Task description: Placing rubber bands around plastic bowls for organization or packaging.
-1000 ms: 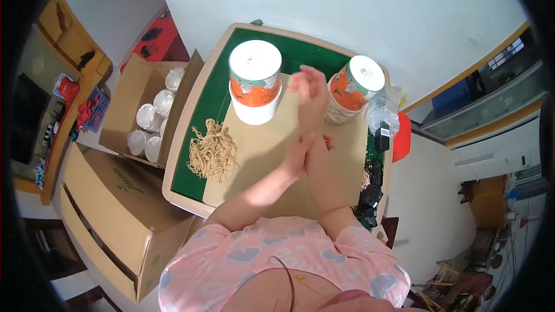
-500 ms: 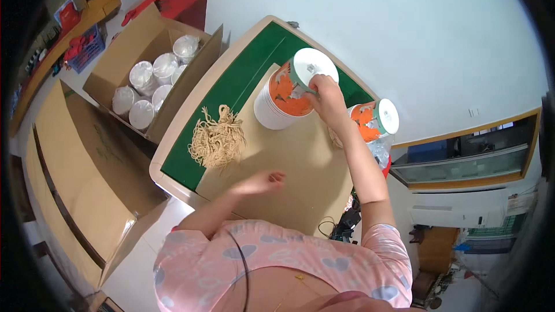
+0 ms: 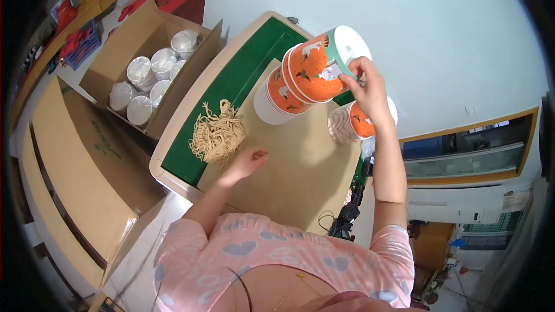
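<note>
My right hand (image 3: 367,88) grips the green base edge of an orange patterned paper bucket (image 3: 313,68), thumb on its side and fingers near its white bottom. The bucket is upside down, raised and tilted right on top of a stack of nested buckets (image 3: 281,97), whose lower end shows several white rims. My left hand (image 3: 250,163) hovers over the table with fingers loosely curled in, nothing visible in them. It is nearest to a tangled heap of beige cords (image 3: 218,134), just beyond it on the left.
A second bucket stack (image 3: 346,122) lies to the right, partly behind my right forearm. Black cables (image 3: 347,215) run along the right table edge. Left of the green-topped table (image 3: 179,153) stand an open carton (image 3: 118,60) of wrapped white tubs and another large carton (image 3: 87,156).
My right hand has moved up and right, raising the top bucket partly out of the stack. My left hand has drawn left, closer to the cord heap.
</note>
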Motion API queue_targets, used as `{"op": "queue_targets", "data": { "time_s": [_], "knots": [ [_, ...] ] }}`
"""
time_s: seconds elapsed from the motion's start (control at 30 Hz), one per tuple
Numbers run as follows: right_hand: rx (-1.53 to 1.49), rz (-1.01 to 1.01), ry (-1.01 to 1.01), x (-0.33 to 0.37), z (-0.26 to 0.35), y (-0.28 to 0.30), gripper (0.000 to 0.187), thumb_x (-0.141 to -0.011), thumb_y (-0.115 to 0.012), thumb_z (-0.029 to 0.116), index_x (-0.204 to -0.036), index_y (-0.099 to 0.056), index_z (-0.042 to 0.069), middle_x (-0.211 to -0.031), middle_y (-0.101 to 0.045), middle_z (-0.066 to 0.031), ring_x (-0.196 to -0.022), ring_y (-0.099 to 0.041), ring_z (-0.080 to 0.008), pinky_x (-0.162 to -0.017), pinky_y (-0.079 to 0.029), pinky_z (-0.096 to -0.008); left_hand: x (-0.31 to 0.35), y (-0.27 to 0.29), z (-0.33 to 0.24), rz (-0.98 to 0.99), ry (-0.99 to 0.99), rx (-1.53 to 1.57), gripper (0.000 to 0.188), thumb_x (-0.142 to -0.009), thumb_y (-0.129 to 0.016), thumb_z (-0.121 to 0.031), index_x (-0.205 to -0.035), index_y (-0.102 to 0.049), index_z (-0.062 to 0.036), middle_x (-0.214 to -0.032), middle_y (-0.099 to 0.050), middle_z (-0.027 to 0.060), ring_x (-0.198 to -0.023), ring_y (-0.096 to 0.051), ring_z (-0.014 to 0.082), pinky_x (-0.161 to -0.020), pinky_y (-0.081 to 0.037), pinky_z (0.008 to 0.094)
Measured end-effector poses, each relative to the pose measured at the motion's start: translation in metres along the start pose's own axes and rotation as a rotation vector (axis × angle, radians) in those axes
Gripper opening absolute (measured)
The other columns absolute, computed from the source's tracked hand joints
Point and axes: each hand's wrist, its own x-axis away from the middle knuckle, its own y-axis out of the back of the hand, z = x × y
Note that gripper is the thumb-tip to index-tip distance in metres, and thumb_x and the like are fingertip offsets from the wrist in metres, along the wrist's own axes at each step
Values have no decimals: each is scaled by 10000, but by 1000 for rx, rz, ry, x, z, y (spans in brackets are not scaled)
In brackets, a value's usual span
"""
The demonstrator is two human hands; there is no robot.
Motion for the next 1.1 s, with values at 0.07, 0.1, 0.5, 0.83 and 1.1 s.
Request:
{"op": "queue_targets", "data": {
  "time_s": [0.07, 0.1, 0.5, 0.83, 1.1],
  "knots": [
    [10, -50, 31, 4, 16, 18, 213, -737, -673, 16, -818, -476, 21, -729, -452, -50, -685, -436, -173, -659, -399, -268, -7, -2, -20, 3, 18, 29, 305, -862, -607, -225, -1089, -598, -21, -932, -653, 83, -835, -613, 158, -753, -491, 284],
    [-10, -81, 26, 11, 24, 26, 209, -741, -674, 24, -822, -481, 19, -731, -461, -42, -685, -436, -158, -665, -397, -258, -12, -4, -29, -67, -79, 123, 335, -879, -587, -233, -1134, -567, -16, -1001, -636, 82, -893, -599, 152, -794, -479, 286],
    [-1018, -548, -382, 189, -5, 16, 138, -834, -611, 35, -921, -505, 55, -878, -536, -4, -834, -496, -82, -795, -384, -250, 35, -38, -164, -135, -421, 546, 197, -921, -508, -131, -1028, -589, 14, -914, -624, 15, -853, -556, 81, -780, -422, 222],
    [-1879, -808, -940, 393, -147, -159, 373, -943, -420, 215, -1265, -430, 28, -1277, -493, -115, -1190, -456, -251, -1032, -338, -444, 51, -32, -145, -375, -443, -340, 120, -831, -571, -59, -925, -595, 11, -709, -577, 98, -611, -537, 156, -557, -424, 271],
    [-1540, -906, -1155, 385, -178, -183, 420, -941, -410, 283, -1300, -429, 67, -1312, -476, -106, -1195, -463, -249, -1015, -385, -420, 62, -88, -54, -44, -636, -1002, 80, -716, -588, -119, -693, -537, -61, -720, -512, 90, -715, -537, 266, -627, -450, 396]
  ]
}}
